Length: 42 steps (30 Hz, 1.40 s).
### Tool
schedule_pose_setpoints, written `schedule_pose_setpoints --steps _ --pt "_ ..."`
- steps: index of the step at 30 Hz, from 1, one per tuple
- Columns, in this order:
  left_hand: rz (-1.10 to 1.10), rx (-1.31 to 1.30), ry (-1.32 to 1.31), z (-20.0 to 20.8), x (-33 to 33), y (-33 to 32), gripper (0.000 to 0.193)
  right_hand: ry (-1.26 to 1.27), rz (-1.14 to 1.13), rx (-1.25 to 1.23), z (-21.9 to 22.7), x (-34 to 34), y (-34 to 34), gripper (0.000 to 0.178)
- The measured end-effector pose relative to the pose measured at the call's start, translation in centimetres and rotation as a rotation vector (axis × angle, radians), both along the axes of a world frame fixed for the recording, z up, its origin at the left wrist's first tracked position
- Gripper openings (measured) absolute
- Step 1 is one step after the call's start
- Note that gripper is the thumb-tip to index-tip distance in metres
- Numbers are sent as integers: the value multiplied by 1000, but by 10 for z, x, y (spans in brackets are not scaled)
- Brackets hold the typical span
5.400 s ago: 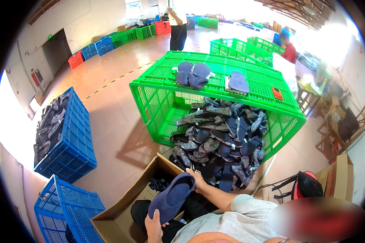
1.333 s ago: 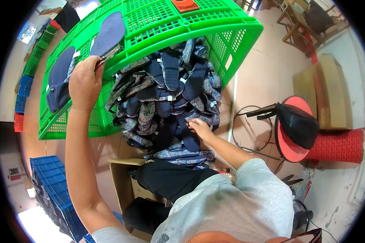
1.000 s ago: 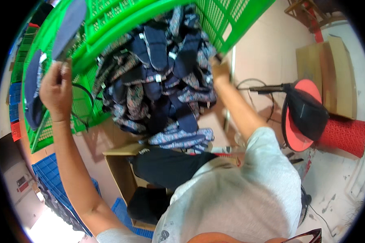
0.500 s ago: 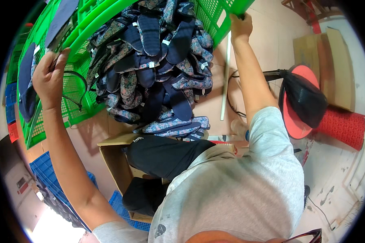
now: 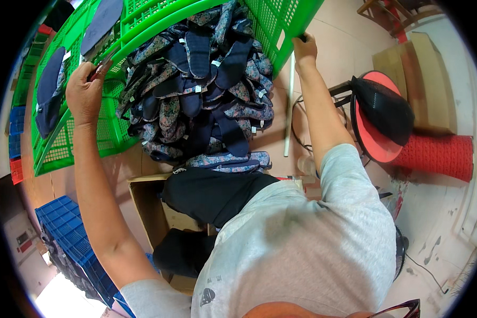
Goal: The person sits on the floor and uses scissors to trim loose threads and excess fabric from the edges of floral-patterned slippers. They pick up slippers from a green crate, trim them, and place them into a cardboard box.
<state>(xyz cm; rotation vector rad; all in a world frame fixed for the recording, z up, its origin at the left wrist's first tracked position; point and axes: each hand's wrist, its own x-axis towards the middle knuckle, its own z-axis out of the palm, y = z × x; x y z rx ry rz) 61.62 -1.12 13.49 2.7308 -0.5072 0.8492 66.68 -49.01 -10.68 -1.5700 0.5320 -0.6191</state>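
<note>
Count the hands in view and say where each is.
2: the left hand, by the green crate's top rim, holding a small tool; the right hand, at that crate's right side. Others could be hidden behind the crate.

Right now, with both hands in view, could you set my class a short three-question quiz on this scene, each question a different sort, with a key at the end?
1. True or false: the right hand is at the edge of the green crate.
2. Multiple choice: what colour is the textured roll beside the cardboard box?
A. blue
B. red
C. green
3. Fill the gap: in this view, the white rod shows between the slipper pile and the ____ forearm.

Key: 1. true; 2. B, red; 3. right.
</note>
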Motion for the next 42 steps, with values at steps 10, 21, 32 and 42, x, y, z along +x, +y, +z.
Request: schedule_pose_setpoints --steps 10,21,32,42 --pt "-2 -43 24 6 -31 7 43 12 2 -12 5 -47 -1 28" --pt "-23 -99 -6 2 -27 0 38 -184 -60 9 -4 -75 14 35" --pt "-19 -153 -17 -1 -26 -1 38 801 612 -39 -199 -264 108 83" --pt "-39 -159 -65 -8 -23 5 25 807 785 330 -206 -270 135 92"
